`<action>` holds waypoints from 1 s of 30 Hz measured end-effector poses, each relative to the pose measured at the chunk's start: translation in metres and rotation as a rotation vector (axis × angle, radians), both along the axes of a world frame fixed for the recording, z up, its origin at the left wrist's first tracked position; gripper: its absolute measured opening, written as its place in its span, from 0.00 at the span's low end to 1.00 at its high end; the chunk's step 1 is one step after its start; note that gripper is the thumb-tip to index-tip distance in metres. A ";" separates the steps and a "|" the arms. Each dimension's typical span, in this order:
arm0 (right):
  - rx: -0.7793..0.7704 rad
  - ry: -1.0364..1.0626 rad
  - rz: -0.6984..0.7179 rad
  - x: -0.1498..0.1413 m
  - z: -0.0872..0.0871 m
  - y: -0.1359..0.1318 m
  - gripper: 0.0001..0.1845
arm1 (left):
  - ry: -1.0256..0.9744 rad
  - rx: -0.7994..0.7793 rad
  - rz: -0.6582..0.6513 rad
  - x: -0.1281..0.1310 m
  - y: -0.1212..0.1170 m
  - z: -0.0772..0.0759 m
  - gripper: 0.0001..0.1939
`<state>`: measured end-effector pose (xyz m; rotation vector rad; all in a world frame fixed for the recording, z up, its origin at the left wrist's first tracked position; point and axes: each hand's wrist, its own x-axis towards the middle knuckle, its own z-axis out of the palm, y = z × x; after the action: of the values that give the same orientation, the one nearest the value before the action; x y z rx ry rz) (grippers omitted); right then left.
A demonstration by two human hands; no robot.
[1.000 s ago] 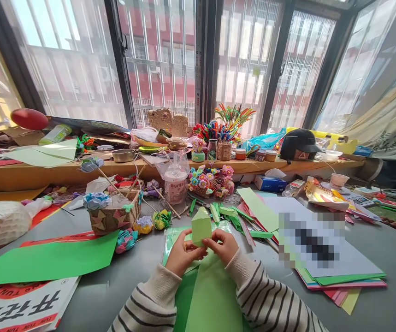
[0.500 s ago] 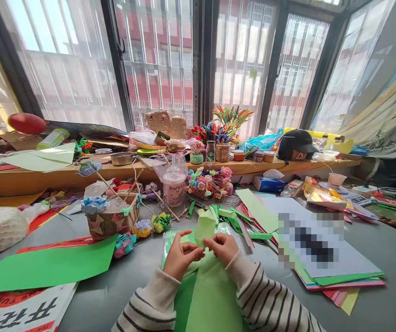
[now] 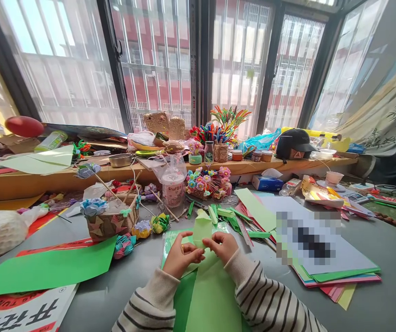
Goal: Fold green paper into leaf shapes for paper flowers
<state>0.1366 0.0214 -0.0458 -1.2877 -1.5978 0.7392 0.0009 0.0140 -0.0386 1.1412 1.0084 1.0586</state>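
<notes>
Between my hands a small light green piece of paper [image 3: 202, 229] is held up, creased near its top. My left hand [image 3: 181, 252] pinches its lower left edge with thumb and finger. On the other side, my right hand [image 3: 221, 247] grips the lower right edge the same way. Below them a long light green paper sheet [image 3: 213, 295] lies over a darker green sheet [image 3: 185, 299]. Just beyond my hands lie several folded green paper strips [image 3: 230, 216].
Left stands a basket [image 3: 111, 226] with paper flowers, near a bright green sheet [image 3: 49, 267]. A plastic cup [image 3: 173, 186] and a bunch of small flowers [image 3: 208, 182] are at the back. A paper stack [image 3: 322, 240] lies right; a cap [image 3: 295, 144] rests on the ledge [image 3: 149, 171].
Both hands keep their pinch on the small green paper, which has shifted and tilted very slightly. The whole view has moved a little.
</notes>
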 end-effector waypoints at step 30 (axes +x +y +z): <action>-0.220 0.510 0.110 0.025 0.006 0.013 0.18 | 0.068 -0.030 -0.417 -0.013 -0.005 0.007 0.29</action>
<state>0.1613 0.0348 -0.0397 -1.0534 -1.2002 1.2290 -0.0123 0.0091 -0.0316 1.2997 0.7889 0.6735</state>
